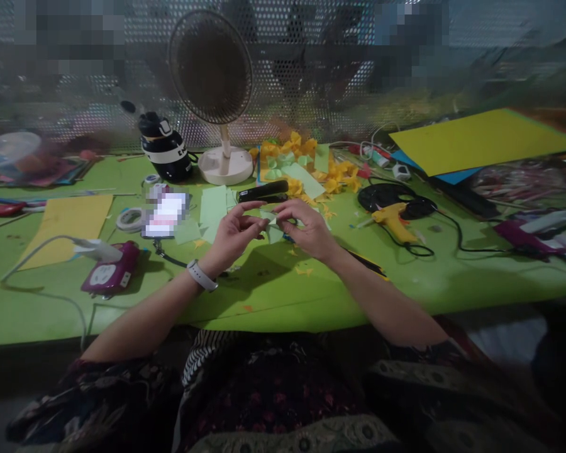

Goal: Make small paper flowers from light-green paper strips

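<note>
My left hand (pixel 239 234), with a pale band on its wrist, has its thumb and fingers pinched together. My right hand (pixel 307 230) faces it with thumb and forefinger closed. Between the fingertips is a small piece of pale green paper (pixel 272 220), which both hands seem to pinch; its exact shape is partly hidden by the fingers. Just behind the hands lies a black stapler (pixel 263 191). Pale green paper sheets (pixel 213 209) lie beside my left hand. A pile of yellow-orange paper flowers (pixel 340 176) with green paper pieces sits beyond.
A white fan (pixel 225 165) and a dark bottle (pixel 164 151) stand at the back. At left are a lit phone (pixel 166 215), a tape roll (pixel 130 219) and a purple power adapter (pixel 111 272). Rightward lie a yellow glue gun (pixel 396 220), its cord and a large yellow sheet (pixel 485 141).
</note>
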{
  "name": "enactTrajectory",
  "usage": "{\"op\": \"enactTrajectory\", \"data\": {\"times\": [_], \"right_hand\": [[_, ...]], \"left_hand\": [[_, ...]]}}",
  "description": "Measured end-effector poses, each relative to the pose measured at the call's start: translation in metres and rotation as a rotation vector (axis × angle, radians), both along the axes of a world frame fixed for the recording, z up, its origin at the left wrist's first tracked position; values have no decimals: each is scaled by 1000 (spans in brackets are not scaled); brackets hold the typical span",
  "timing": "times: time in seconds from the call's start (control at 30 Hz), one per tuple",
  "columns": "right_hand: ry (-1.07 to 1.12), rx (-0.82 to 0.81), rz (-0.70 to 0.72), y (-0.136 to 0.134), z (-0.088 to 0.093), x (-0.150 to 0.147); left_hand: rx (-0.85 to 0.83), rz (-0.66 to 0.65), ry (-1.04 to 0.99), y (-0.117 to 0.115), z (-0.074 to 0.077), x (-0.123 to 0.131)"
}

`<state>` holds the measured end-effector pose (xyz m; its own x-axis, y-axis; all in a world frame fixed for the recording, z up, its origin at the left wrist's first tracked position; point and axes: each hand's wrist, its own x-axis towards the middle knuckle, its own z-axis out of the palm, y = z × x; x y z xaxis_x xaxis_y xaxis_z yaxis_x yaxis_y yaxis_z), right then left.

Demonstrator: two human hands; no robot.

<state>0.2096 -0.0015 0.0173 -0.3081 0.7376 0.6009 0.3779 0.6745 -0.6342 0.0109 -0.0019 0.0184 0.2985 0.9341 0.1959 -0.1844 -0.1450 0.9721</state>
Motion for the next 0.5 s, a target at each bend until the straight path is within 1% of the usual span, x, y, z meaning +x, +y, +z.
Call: {"op": "enactTrajectory", "data": {"times": [0.1,0.27,0.4,0.5], "right_hand": [[18,-19,3,-1,-1,-1],[25,-26,60,-2,-1,1],[-49,-10,114,0,-1,2],[-111,30,109,2,-3,3]], "left_hand": [[30,13,-2,-1,0,0],[-11,-4,-1,-1,-2,0],[7,22,33,-2,-2,0],[18,54,53,-3,-1,1]]}}
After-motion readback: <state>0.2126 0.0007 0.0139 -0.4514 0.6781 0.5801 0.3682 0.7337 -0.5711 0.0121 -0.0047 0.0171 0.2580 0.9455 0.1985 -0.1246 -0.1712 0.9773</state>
